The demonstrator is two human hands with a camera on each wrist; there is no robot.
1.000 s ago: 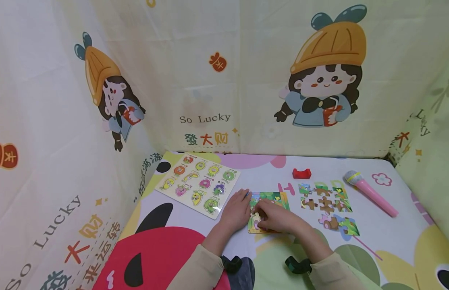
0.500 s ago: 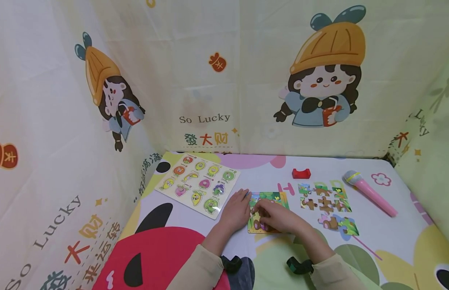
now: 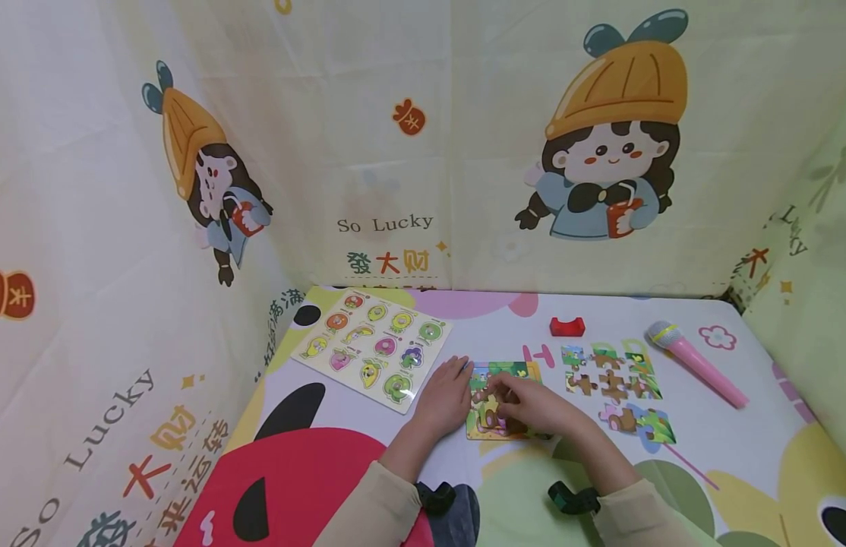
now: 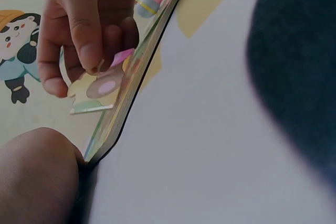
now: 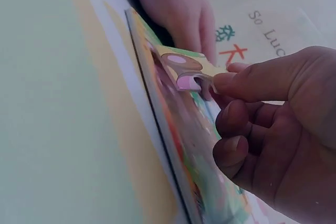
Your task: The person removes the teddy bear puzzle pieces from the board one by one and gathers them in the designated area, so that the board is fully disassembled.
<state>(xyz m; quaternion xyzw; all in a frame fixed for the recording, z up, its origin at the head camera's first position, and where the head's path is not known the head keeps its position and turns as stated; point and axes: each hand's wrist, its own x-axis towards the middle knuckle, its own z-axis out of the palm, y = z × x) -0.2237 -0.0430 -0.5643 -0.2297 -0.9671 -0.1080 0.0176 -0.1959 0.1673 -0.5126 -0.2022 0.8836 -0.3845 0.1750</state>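
A picture jigsaw board [image 3: 536, 372] lies on the table in front of me. My right hand [image 3: 538, 403] is over its right part, pinching a jigsaw piece [image 5: 184, 62] between thumb and index finger. This piece is yellow with a brown and pink patch, and both wrist views show it tilted on the board, its far edge low against the picture. The right hand's other fingers curl loosely. My left hand [image 3: 447, 393] rests along the board's left edge with fairly straight fingers; its thumb [image 4: 39, 174] touches the near corner in the left wrist view.
Several loose jigsaw pieces [image 3: 613, 385] are laid out right of the board, with more pieces [image 3: 621, 419] below them. A fruit picture board [image 3: 351, 365] lies at the left. A red block [image 3: 567, 327] and a pink toy microphone [image 3: 706, 372] are at the back right.
My right hand has shifted a little to the right over the board, uncovering more of the brown picture. The left hand has stayed in place.
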